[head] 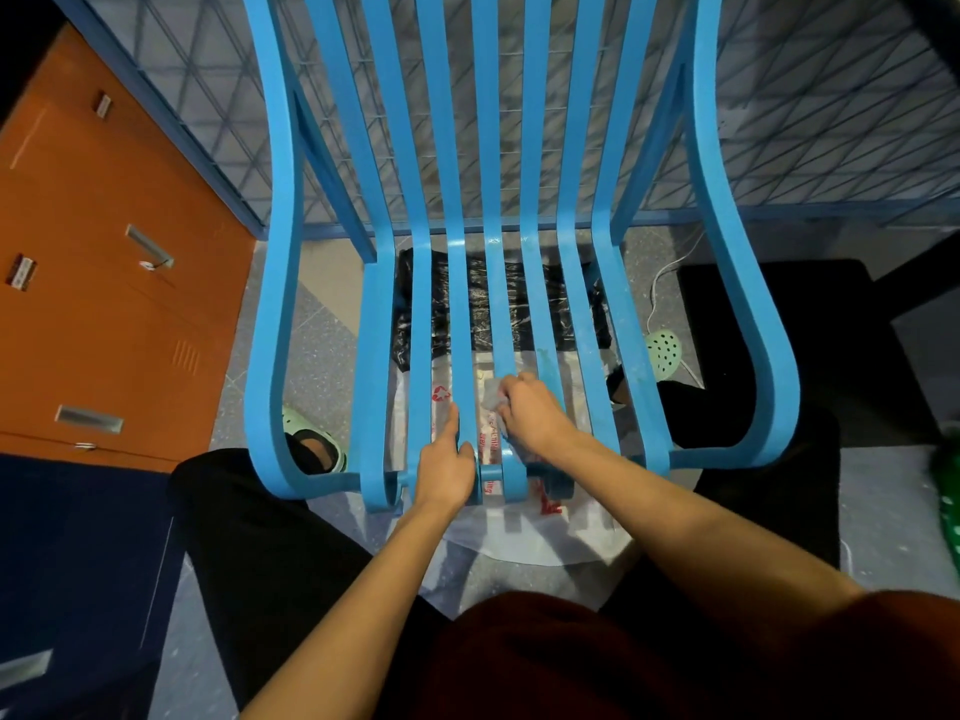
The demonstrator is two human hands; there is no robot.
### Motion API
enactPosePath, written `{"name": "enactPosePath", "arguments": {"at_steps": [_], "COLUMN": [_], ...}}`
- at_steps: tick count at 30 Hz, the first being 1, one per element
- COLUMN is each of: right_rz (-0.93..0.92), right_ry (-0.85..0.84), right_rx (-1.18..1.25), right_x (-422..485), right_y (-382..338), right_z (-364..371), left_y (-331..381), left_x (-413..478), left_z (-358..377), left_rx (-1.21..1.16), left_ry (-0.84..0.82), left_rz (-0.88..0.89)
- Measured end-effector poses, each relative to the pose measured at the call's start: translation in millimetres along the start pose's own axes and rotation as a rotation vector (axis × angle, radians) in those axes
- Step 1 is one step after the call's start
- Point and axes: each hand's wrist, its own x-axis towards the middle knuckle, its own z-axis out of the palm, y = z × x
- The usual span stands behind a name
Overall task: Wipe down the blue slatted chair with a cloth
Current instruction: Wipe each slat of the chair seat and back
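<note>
Wiping a middle seat slat of the blue slatted chair [488,148], just behind its front edge, with the right hand [530,415]: clenching the pale cloth [491,400] under curled fingers [519,381], likely for pressing it down onto the narrow slat. Steadying the chair with the left hand [445,472] at that front edge, hooking thumb and fingers round the neighbouring slat, probably for keeping the frame from shifting. Judging by position, still leaving the slats farther back from that edge to be covered.

top of the chair [488,148] cut off by the upper edge, cloth [491,401] mostly hidden under the right hand [530,414], red print on the plastic bag [519,535] unreadable behind slats
</note>
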Motion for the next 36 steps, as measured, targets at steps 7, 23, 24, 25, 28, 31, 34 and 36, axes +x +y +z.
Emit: {"name": "enactPosePath", "arguments": {"at_steps": [7, 23, 24, 25, 28, 31, 34, 36], "right_rz": [-0.049, -0.030, -0.043, -0.052, -0.070, -0.042, -0.007, 0.001], "right_ry": [-0.017, -0.048, -0.040, -0.040, -0.073, -0.112, -0.121, -0.132], "right_rx": [-0.037, 0.097, 0.088, 0.069, 0.015, 0.008, -0.015, -0.029], "right_x": [-23.3, -72.6, -72.1, -71.1, -63.0, -46.8, -30.3, -21.2], "right_y": [0.3, 0.6, -0.4, -0.6, 1.3, 1.2, -0.8, -1.4], "right_z": [6.6, 19.2, 19.9, 20.2, 16.9, 10.9, 6.5, 5.1], "left_y": [0.3, 5.7, 7.0, 7.6, 9.3, 7.2, 6.1, 6.3], "left_x": [-2.7, -1.5, -0.5, 1.2, 8.6, 19.5, 30.9, 41.5], "left_z": [-5.8, -6.2, -7.5, -8.5, -11.5, -14.0, -16.4, -17.8], "left_rx": [0.011, 0.216, 0.223, 0.232, 0.274, 0.342, 0.461, 0.604], "left_ry": [-0.008, 0.001, -0.003, -0.011, -0.019, -0.031, -0.053, -0.043], "left_rz": [0.055, 0.253, 0.274, 0.290, 0.305, 0.301, 0.318, 0.404]}}
